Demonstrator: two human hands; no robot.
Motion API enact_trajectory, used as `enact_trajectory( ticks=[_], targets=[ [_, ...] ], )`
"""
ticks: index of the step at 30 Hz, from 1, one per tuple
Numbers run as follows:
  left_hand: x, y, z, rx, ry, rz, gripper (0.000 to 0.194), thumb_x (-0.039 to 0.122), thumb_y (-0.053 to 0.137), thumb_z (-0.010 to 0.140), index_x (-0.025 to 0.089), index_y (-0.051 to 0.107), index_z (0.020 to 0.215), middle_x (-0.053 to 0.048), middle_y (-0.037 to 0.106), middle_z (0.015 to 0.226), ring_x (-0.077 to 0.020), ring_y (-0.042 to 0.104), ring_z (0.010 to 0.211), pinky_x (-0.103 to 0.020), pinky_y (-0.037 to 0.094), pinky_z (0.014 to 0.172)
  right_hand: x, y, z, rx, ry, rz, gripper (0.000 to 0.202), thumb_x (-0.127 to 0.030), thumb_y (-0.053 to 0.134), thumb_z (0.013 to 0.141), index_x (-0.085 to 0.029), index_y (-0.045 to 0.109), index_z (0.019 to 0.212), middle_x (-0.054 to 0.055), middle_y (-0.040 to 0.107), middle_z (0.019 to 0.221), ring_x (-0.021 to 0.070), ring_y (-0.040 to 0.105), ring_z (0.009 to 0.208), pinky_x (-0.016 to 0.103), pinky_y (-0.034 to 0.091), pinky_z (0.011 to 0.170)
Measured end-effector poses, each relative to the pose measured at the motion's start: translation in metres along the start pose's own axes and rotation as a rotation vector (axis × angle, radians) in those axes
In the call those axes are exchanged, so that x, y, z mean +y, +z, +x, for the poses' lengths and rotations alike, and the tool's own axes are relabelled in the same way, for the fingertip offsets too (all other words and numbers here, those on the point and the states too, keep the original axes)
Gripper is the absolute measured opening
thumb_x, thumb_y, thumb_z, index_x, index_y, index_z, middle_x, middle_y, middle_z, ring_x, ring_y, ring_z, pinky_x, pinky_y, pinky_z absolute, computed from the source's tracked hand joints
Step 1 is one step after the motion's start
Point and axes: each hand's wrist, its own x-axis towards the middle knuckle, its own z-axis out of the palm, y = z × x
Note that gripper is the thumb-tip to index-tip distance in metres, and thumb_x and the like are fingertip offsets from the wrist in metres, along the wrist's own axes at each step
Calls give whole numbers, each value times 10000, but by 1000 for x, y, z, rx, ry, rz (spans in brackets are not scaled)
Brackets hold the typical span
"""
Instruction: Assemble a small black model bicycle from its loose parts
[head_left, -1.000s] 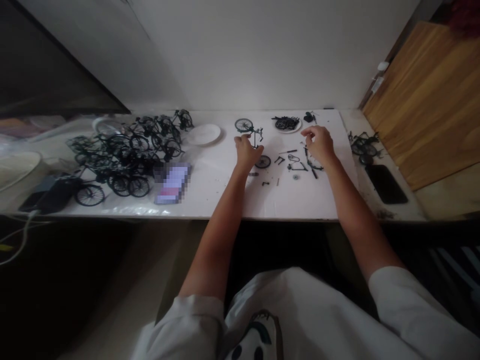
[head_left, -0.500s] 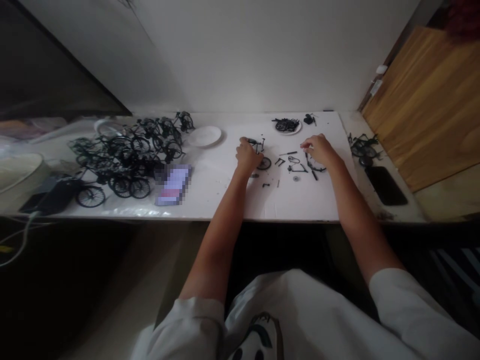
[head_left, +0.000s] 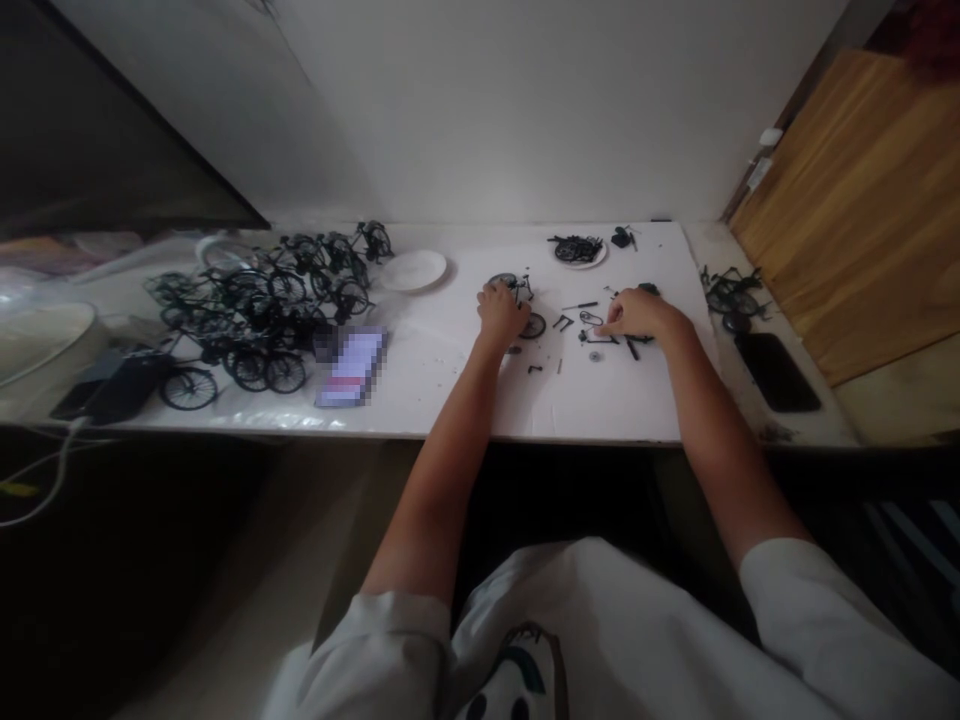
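Note:
My left hand (head_left: 504, 314) is closed on a black miniature bicycle (head_left: 533, 326), whose wheels and part of the frame show past the fingers. To its right, my right hand (head_left: 639, 313) reaches down with thumb and fingers pinched at the scattered parts; whatever is between the fingertips is too small to make out. Beside those fingertips lie a thin black frame piece (head_left: 600, 339), a chain-shaped loop (head_left: 591, 318) and a small round disc (head_left: 595, 357). A black forked piece (head_left: 562, 323) and a thin rod (head_left: 580, 305) lie between the hands.
Many black miniature bicycles (head_left: 259, 300) crowd the left side, near a phone (head_left: 352, 368) with a lit screen. A white plate (head_left: 415, 271) stands by them. Another plate (head_left: 578, 263) holds black parts. A dark phone (head_left: 777, 371) and more bicycle pieces (head_left: 731, 292) lie right.
My right hand has moved left and down to the loose parts, its fingers now pinched. My left hand has barely shifted at the miniature bicycle.

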Motion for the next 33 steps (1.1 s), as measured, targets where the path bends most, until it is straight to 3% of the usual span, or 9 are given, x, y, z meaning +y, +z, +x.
enact_trajectory(
  ticks=[6, 12, 16, 19, 21, 23, 26, 29, 33],
  targets=[
    [3, -8, -2, -31, -4, 36, 589, 222, 758, 785, 197, 560, 1339, -304, 573, 1473, -545, 484, 1427, -768, 378, 1157, -2, 4, 2, 7, -63, 58, 198, -361, 946, 779, -207, 821, 771, 88, 830, 896, 221, 711, 745, 340, 496, 696],
    [4, -6, -3, -2, -22, -13, 541, 277, 808, 803, 216, 589, 1294, -279, 587, 1433, -531, 497, 1411, -767, 355, 1176, -14, 8, 0, 175, -148, 109, 235, -412, 846, 880, -180, 809, 876, 78, 782, 912, 181, 632, 743, 320, 441, 688],
    [6, -7, -4, 154, -9, -57, 381, 343, 794, 874, 238, 646, 1209, -246, 572, 1422, -506, 457, 1427, -757, 325, 1197, -20, 13, 1, 333, -217, 208, 232, -415, 749, 946, -188, 755, 899, 30, 697, 813, 157, 534, 690, 311, 386, 666],
    [11, -12, -1, 239, 129, -134, 235, 249, 709, 927, 229, 718, 1161, -204, 640, 1335, -409, 555, 1329, -630, 429, 1175, -27, 20, 6, 469, -254, 309, 244, -431, 688, 977, -204, 702, 889, 17, 652, 779, 169, 530, 707, 309, 413, 706],
    [16, -12, 0, 137, 265, -300, 219, 226, 698, 923, 221, 766, 1131, -152, 726, 1176, -306, 659, 1119, -502, 526, 1081, -32, 25, 10, 522, -270, 411, 272, -467, 654, 993, -217, 670, 889, 22, 656, 799, 181, 558, 742, 307, 455, 755],
    [23, -10, -3, -77, 350, -501, 242, 293, 745, 898, 213, 804, 1118, -114, 783, 1090, -226, 691, 924, -394, 578, 902, -36, 31, 13, 556, -251, 496, 301, -512, 629, 1003, -229, 651, 903, 36, 683, 854, 198, 597, 813, 307, 489, 808],
    [35, -4, -12, -353, 400, -736, 353, 447, 848, 825, 185, 825, 1059, -126, 824, 1154, -202, 722, 906, -313, 556, 746, -40, 38, 18, 564, -196, 553, 303, -522, 614, 1010, -241, 636, 901, 48, 704, 895, 211, 614, 868, 309, 507, 840],
    [41, 0, -20, -416, 390, -854, 407, 529, 894, 788, 175, 831, 978, -135, 836, 1162, -212, 744, 963, -320, 572, 791, -41, 42, 22, 557, -171, 581, 272, -471, 600, 1014, -237, 620, 876, 48, 703, 886, 203, 604, 842, 311, 497, 838],
    [39, 2, -20, -358, 380, -866, 434, 613, 872, 804, 185, 825, 859, -97, 831, 931, -191, 715, 845, -344, 568, 819, -40, 43, 21, 496, -168, 558, 296, -486, 597, 1005, -225, 627, 867, 53, 703, 871, 204, 602, 823, 311, 474, 807]
  ],
)
